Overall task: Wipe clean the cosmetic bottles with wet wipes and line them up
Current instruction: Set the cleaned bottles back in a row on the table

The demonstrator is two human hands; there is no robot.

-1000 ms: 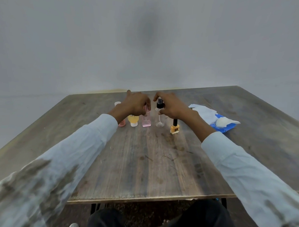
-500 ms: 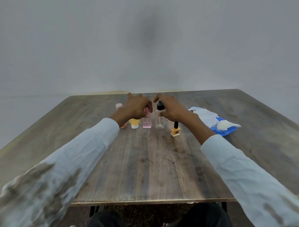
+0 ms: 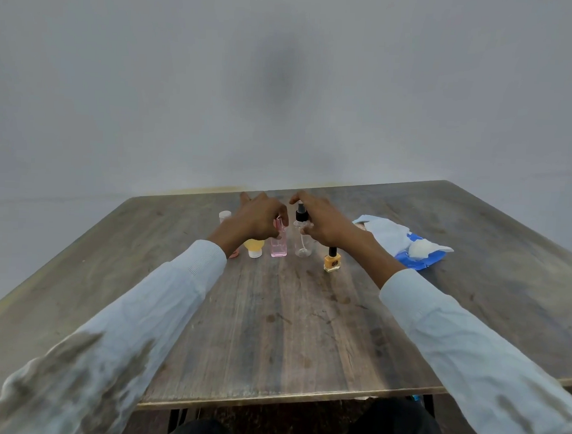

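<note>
Five small cosmetic bottles stand in a row at the middle of the wooden table [image 3: 306, 332]. From the left they are a salmon bottle with a white cap [image 3: 225, 215], a yellow tube [image 3: 254, 247] on its white cap, a pink rectangular bottle [image 3: 279, 247], a clear spray bottle [image 3: 301, 242] with a black head, and a yellow nail polish [image 3: 332, 261] slightly nearer to me. My left hand [image 3: 258, 217] pinches the top of the pink bottle and hides most of the salmon one. My right hand [image 3: 325, 223] arches over the spray bottle, thumb against its side.
A blue wet-wipe pack [image 3: 422, 259] lies to the right of the row, with a crumpled wipe [image 3: 422, 249] on it and an unfolded white wipe [image 3: 384, 232] beside it. A plain grey wall rises behind the table. My knees show under the near edge.
Both hands have stayed on the same two bottles. My right hand's fingers have lifted a little above the spray head. The camera has tilted up, so the table sits lower in view.
</note>
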